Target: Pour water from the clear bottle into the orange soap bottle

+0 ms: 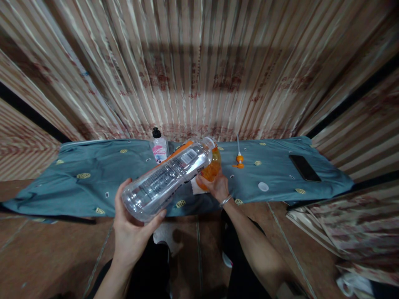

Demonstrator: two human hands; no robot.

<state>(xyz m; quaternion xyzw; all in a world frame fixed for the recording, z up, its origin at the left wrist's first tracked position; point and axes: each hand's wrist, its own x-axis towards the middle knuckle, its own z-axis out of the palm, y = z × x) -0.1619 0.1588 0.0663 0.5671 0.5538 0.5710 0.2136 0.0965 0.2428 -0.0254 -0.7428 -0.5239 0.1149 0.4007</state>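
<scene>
A large clear plastic bottle (165,182) with an orange-edged label is tilted, its base in my left hand (134,228) and its mouth up at the right. Its mouth is over the top of an orange bottle (210,170), which my right hand (216,185) grips around the side. Whether liquid passes between the two bottles cannot be made out. Part of a white cloth or paper (198,189) shows under the orange bottle. An orange pump top (239,160) with a clear tube lies on the table to the right.
On the blue-green covered table (77,191) stands a clear bottle (159,149) with a black cap and pink label. A round white disc (263,187) and a black phone (304,167) lie at the right. Pleated curtains (199,74) hang behind the table.
</scene>
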